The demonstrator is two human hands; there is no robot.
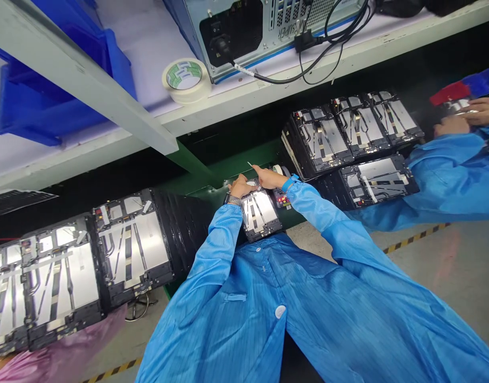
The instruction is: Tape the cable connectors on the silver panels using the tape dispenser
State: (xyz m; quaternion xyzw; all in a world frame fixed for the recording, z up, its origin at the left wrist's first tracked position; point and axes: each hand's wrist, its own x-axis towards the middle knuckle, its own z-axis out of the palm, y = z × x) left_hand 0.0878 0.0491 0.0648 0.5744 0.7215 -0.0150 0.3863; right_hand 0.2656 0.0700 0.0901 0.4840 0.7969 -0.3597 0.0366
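Left grip: the person's bare left hand (240, 187), a metal-banded watch (233, 200) at its wrist, lies bent on the upper edge of the panel. The fingers look curled, but I cannot tell whether they have firm hold.

Right grip: the bare right hand (268, 177), with a blue wrist strap (289, 183), stretches across the panel's top edge with its fingers extended. A thin pale sliver (249, 164) sits just beyond the fingertips; I cannot tell whether it is held.

Main item: an open-backed tablet panel (260, 214) lies directly under both hands, at the person's chest. It has silver plates, dark strips and a black frame.

Handling: it probably feels light, stiff and thin, with fragile ribbon strips and smooth, possibly slippery plates. The black frame edges look like the safest place to hold.

Nearby: a small circuit board (282, 201) and a tape roll (278, 170) sit just past the panel's far corner.

Belt: a ribbed black conveyor belt (182, 229) carries similar panels (136, 244) toward the left.

Co-worker: to the right, blue-sleeved hands (463, 119) work beyond a group of stacked panels (359, 127).

Above: a shelf (244, 101) holds a tape roll (184, 80), blue bins (64, 90) and a cabled metal power unit (264, 32).
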